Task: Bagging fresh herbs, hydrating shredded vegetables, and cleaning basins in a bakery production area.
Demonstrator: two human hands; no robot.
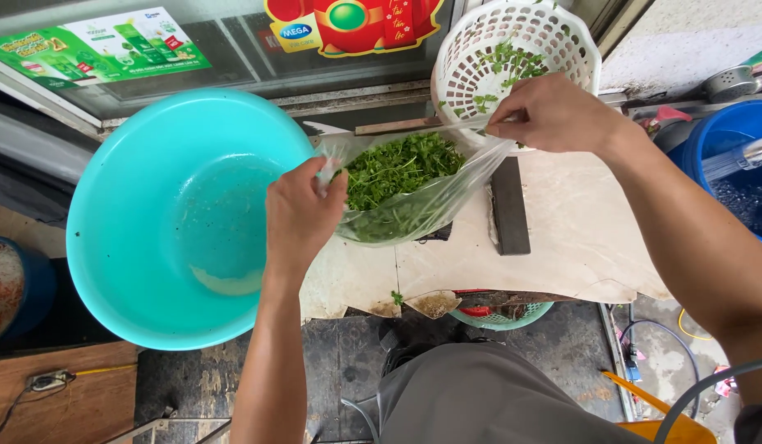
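Clear plastic bag [414, 205] of green herbs [397, 168], one, stretched over the pale slab [578, 238] between two hands. Left hand [303, 214] pinches shut on its near-left edge, right hand [554, 115] pinches the far-right edge. One turquoise basin [175, 222] left, one white basket [512, 57] far right, one dark bar [509, 205]. Blue tub [734, 164] cut off at right.

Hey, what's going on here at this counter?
A person holds a clear plastic bag of leafy green herbs open over a worn counter. The left hand pinches one edge of the bag's mouth and the right hand the other. A turquoise basin sits at the left, and a white basket with a few sprigs stands behind.
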